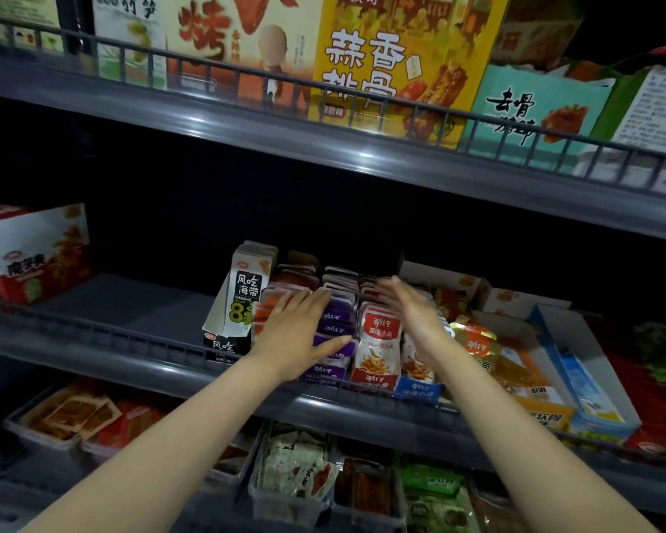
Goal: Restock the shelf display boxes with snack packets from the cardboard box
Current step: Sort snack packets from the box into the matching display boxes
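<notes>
Both sets of fingers are straight and pinch nothing. On my left hand [300, 336] the fingers [314, 303] lie close together, palm down, flat on the upright rows of orange packets [264, 319] and purple packets [333, 328], with the thumb stretched out toward the red packets [379, 348]. My right hand [412, 309] stands edge-on over the red row, its fingers [391, 288] straight and blurred; whether they touch the packets I cannot tell. Just right of it runs a row of blue packets [418, 390]. All these snack packets stand packed behind the rail [131, 336] of the middle shelf [139, 302]. A kelp display box [243, 298] stands tilted just to their left, and a blue-and-white display box [593, 363] lies further right.
</notes>
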A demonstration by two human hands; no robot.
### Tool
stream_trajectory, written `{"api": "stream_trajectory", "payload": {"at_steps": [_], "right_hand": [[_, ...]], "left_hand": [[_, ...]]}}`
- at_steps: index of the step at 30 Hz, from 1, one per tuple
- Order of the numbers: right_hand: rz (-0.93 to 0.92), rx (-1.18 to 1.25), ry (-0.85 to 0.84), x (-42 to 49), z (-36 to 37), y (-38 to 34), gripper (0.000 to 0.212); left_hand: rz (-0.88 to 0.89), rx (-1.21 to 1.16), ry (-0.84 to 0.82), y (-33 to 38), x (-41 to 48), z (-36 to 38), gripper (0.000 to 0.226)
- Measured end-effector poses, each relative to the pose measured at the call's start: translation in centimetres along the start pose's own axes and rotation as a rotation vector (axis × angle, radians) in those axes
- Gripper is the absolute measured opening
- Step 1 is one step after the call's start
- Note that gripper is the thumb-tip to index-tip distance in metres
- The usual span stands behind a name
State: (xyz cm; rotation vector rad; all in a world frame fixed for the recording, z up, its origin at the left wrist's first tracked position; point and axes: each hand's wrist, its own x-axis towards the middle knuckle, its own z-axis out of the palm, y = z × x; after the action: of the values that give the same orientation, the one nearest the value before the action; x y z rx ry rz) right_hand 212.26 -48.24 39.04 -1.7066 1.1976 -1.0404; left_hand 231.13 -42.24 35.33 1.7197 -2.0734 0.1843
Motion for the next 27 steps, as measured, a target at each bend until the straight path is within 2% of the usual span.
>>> {"api": "stream_trajectory", "payload": {"at_steps": [2,5,8,11,16,19,24,27], "right_hand": [[-0.088,-0.265,0.025,0.7,-2.7,0.3,0.047],[-0.078,-0.738,-0.171,2.1,-4.7,0.3,0.077],[-0.056,-0.923,-0.311,3.7,-4.1,0.9,0.095],[-0.055,-1.033,-0.322,4.9,-3.1,1.5,0.095],[-0.022,-1.086,-0.342,5.8,-2.2,1.8,0.08],[-0.017,-1.05,-0.351,6.1,-2.4,2.0,0.073],[-0.006,-0.913,-0.358,5.7,-3.2,2.3,0.095],[-0.036,-0.878,-0.341,5.5,-3.1,2.7,0.093]], "left_hand": [[0.052,0.006,0.056,1.1,-0.4,0.3,0.092],[0.119,0.096,0.141,2.8,-0.8,1.5,0.081],[0.196,0.175,0.158,4.5,-1.5,2.9,0.067],[0.306,0.264,0.092,5.6,-2.0,4.5,0.059],[0.182,0.266,0.14,6.3,-1.6,4.0,0.061],[0.287,0.196,0.108,7.6,-2.0,3.6,0.06],[0.192,0.196,0.025,7.1,-1.7,4.9,0.068],[0.258,0.278,-0.047,6.0,-1.4,5.7,0.063]]}}
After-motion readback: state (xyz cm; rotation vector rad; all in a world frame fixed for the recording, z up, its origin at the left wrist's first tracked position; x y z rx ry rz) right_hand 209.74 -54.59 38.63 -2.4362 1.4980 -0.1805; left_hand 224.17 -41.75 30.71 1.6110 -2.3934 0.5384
